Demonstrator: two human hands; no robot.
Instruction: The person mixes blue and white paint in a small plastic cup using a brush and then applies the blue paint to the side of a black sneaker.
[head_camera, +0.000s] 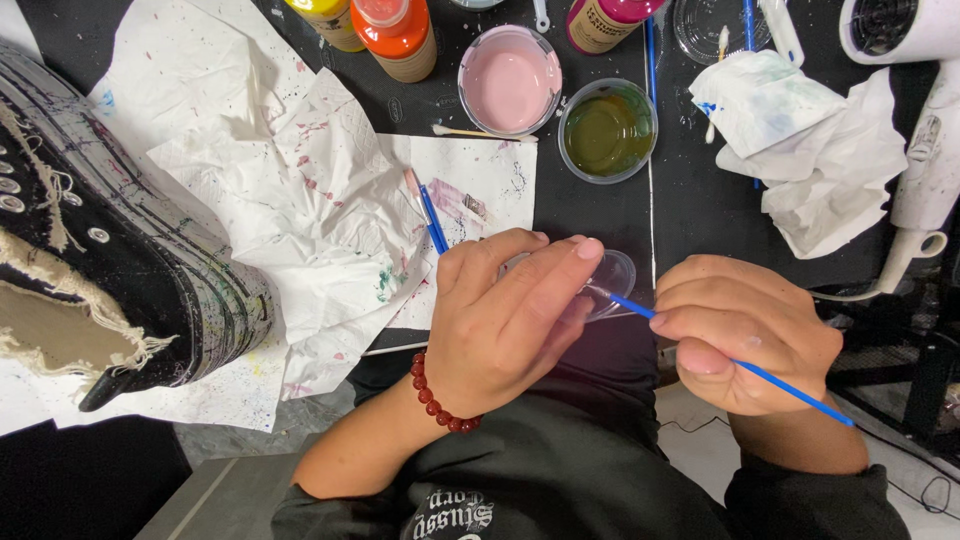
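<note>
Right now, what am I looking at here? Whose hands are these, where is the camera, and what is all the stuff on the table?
One camera sits on a person's head, looking down at their own two hands. The left hand holds a small clear cup; the right hand dips a blue paintbrush into it. On the black table lie paint-spattered paper, a black sneaker, a pink paint cup, a green paint cup, paint bottles, crumpled tissues and a white hairdryer.

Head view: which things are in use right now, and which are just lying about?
In use: left hand holding clear cup; right hand holding blue brush.

Lying about: black shoe, pink paint cup, green paint cup, hair dryer, crumpled tissue.
</note>
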